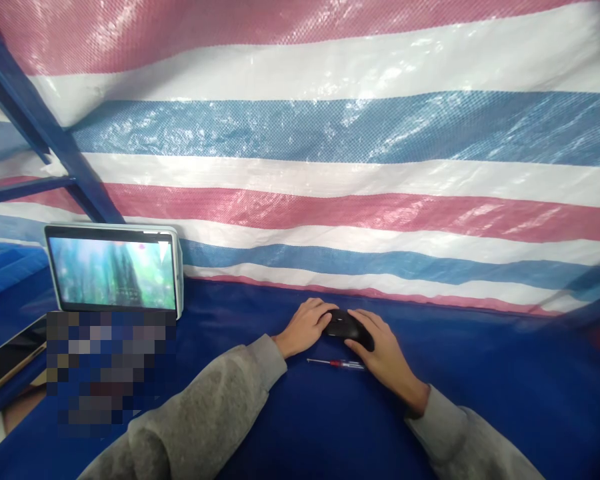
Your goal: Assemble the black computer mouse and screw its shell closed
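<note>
A black computer mouse (347,327) rests on the dark blue tabletop (300,420), between my two hands. My left hand (307,325) has its fingers closed on the mouse's left end. From the other side, my right hand (383,350) grips the right end, thumb at the near side and fingers over the far side. Just nearer to me lies a small screwdriver (337,364) with a thin metal shaft, a red collar and a clear handle; its handle end reaches close to my right hand.
At the left stands a tablet (113,270) in a pale case, its screen lit. A phone (13,357) lies at the left edge, beside a blurred-out patch. Blue metal bars (40,113) and a blue tray (13,270) are farther left. Striped plastic sheeting (350,133) hangs behind the table.
</note>
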`<move>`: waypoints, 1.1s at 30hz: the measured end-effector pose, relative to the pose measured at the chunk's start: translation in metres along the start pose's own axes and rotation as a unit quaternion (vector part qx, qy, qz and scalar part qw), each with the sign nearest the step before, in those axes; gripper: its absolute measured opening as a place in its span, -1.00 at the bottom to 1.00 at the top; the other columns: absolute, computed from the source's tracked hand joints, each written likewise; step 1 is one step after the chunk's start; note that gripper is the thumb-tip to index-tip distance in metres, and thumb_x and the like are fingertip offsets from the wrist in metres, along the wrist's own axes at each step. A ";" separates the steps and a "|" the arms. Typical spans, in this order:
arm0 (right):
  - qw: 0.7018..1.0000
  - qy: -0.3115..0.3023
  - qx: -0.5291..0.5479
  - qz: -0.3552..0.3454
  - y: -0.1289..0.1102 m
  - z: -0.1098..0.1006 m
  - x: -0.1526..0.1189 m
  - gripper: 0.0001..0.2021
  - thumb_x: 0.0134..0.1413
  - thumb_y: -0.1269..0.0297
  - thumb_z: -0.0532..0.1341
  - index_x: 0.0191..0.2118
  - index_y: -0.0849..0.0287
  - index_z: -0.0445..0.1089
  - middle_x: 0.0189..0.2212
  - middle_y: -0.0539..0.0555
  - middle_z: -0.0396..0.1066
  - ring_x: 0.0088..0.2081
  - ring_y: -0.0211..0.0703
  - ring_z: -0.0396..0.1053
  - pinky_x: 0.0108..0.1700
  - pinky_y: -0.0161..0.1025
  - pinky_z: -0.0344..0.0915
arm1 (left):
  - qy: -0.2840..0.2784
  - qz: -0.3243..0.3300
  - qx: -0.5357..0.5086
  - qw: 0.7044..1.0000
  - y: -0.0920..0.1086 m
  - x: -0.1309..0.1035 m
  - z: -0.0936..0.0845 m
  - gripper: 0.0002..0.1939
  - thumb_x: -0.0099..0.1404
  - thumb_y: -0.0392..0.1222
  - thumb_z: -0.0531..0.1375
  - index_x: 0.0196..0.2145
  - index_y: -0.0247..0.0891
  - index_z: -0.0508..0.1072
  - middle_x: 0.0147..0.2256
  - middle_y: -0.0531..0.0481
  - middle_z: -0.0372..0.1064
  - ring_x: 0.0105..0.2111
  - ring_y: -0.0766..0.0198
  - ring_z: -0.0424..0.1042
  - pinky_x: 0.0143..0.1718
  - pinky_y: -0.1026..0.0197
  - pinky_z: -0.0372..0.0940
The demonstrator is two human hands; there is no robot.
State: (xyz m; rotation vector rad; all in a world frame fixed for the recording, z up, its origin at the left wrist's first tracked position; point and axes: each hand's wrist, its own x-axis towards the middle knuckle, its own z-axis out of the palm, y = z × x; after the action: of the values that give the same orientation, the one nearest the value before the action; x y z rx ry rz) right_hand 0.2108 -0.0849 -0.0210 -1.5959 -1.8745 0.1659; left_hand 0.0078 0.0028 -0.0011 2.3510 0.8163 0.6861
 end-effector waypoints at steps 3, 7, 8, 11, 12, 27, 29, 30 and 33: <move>0.999 -0.010 0.020 0.029 -0.002 -0.003 0.000 -0.53 0.08 0.05 0.24 0.11 0.05 0.33 0.06 0.16 0.36 0.07 0.07 0.32 0.12 0.06 0.26 | -0.020 -0.002 -0.002 1.000 0.000 -0.001 -0.002 -0.59 0.38 0.05 0.14 0.11 -0.13 0.36 0.05 -0.09 0.31 0.09 0.07 0.26 0.17 -0.01 0.14; 0.999 -0.010 0.042 0.020 -0.004 -0.005 0.000 -0.54 0.08 0.07 0.23 0.10 0.06 0.35 0.05 0.17 0.37 0.07 0.08 0.32 0.12 0.06 0.25 | -0.048 0.004 -0.012 0.999 -0.002 -0.001 -0.004 -0.30 0.11 0.13 0.37 0.15 -0.11 0.34 0.10 -0.11 0.27 0.13 -0.03 0.24 0.20 -0.06 0.11; 0.999 -0.010 0.045 0.018 -0.004 -0.005 0.000 -0.53 0.08 0.08 0.23 0.11 0.06 0.34 0.05 0.17 0.37 0.07 0.08 0.32 0.12 0.06 0.25 | -0.051 0.007 -0.013 0.999 -0.003 -0.001 -0.004 -0.28 0.09 0.11 0.39 0.16 -0.11 0.33 0.11 -0.12 0.26 0.14 -0.04 0.23 0.20 -0.06 0.11; 0.998 -0.008 0.051 0.022 -0.004 -0.005 0.000 -0.52 0.05 0.08 0.25 0.10 0.08 0.35 0.04 0.18 0.38 0.06 0.08 0.33 0.12 0.06 0.26 | -0.050 0.015 -0.011 0.999 -0.005 -0.001 -0.003 -0.27 0.06 0.03 0.42 0.15 -0.13 0.34 0.12 -0.12 0.26 0.14 -0.03 0.23 0.21 -0.05 0.10; 0.998 -0.008 0.054 0.025 -0.004 -0.005 0.000 -0.52 0.04 0.08 0.26 0.10 0.09 0.36 0.04 0.18 0.39 0.06 0.08 0.34 0.12 0.06 0.27 | -0.049 0.017 -0.011 0.999 -0.005 -0.001 -0.002 -0.28 0.06 0.00 0.43 0.15 -0.13 0.34 0.11 -0.12 0.27 0.14 -0.03 0.24 0.21 -0.04 0.10; 0.990 0.045 0.112 0.078 -0.002 -0.009 0.005 -0.56 0.20 0.01 0.13 0.11 0.11 0.36 0.09 0.16 0.41 0.11 0.02 0.35 0.20 0.06 0.22 | -0.045 -0.025 -0.033 0.998 0.000 -0.004 -0.005 -0.26 0.21 0.18 0.26 0.26 -0.05 0.17 0.18 -0.09 0.22 0.19 -0.04 0.19 0.22 -0.06 0.09; 0.988 0.061 0.106 0.090 0.000 -0.008 0.005 -0.57 0.22 0.01 0.10 0.10 0.12 0.37 0.08 0.16 0.41 0.10 0.02 0.37 0.19 0.06 0.24 | -0.022 -0.028 -0.041 0.999 0.000 -0.004 -0.004 -0.42 0.36 0.13 0.13 0.25 -0.07 0.18 0.20 -0.06 0.22 0.20 0.03 0.19 0.24 -0.04 0.07; 0.988 0.068 0.104 0.095 0.001 -0.007 0.005 -0.57 0.24 0.02 0.08 0.10 0.13 0.37 0.08 0.17 0.42 0.09 0.01 0.37 0.18 0.05 0.25 | -0.010 -0.027 -0.045 0.999 -0.001 -0.004 -0.004 -0.48 0.41 0.09 0.08 0.25 -0.08 0.18 0.20 -0.05 0.23 0.19 0.07 0.21 0.25 -0.03 0.07; 0.986 0.086 0.099 0.101 0.003 -0.006 0.006 -0.55 0.26 0.03 0.06 0.14 0.15 0.35 0.10 0.18 0.40 0.09 0.01 0.38 0.16 0.04 0.29 | 0.016 -0.016 -0.060 0.998 -0.004 -0.002 -0.004 -0.51 0.44 -0.04 0.05 0.27 -0.11 0.12 0.18 -0.05 0.26 0.14 0.12 0.29 0.22 -0.01 0.14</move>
State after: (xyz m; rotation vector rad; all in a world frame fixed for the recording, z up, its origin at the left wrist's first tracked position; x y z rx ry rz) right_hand 0.2170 -0.0804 -0.0152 -1.6061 -1.5142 0.2847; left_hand 0.0025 0.0049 -0.0014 2.2214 0.8023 0.7407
